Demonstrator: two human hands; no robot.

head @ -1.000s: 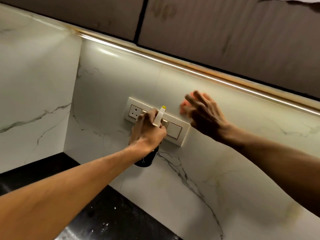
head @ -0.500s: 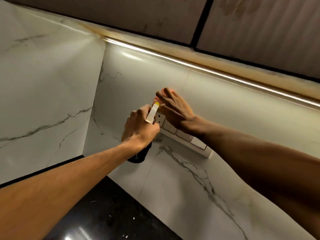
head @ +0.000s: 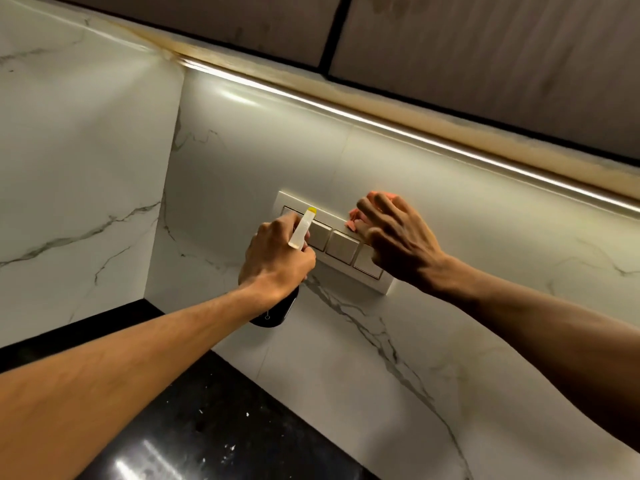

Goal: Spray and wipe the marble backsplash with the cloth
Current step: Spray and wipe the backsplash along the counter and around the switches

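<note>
The white marble backsplash point(head: 346, 358) with grey veins fills the middle of the head view. My left hand point(head: 277, 258) grips a spray bottle point(head: 303, 226); its white nozzle with a yellow tip points up at the wall, and its dark body hangs below my wrist. My right hand point(head: 394, 237) presses a pink cloth point(head: 355, 221) flat against the right end of a cream switch panel point(head: 341, 245). Most of the cloth is hidden under my fingers.
A black speckled countertop point(head: 194, 420) runs below. The marble side wall point(head: 79, 174) meets the backsplash in a corner at left. A lit strip point(head: 398, 128) and dark upper cabinets point(head: 467, 57) overhang the wall.
My right hand with the cloth has slid from the left end of the switch panel to its right end. The left hand holds the bottle in about the same spot by the panel.
</note>
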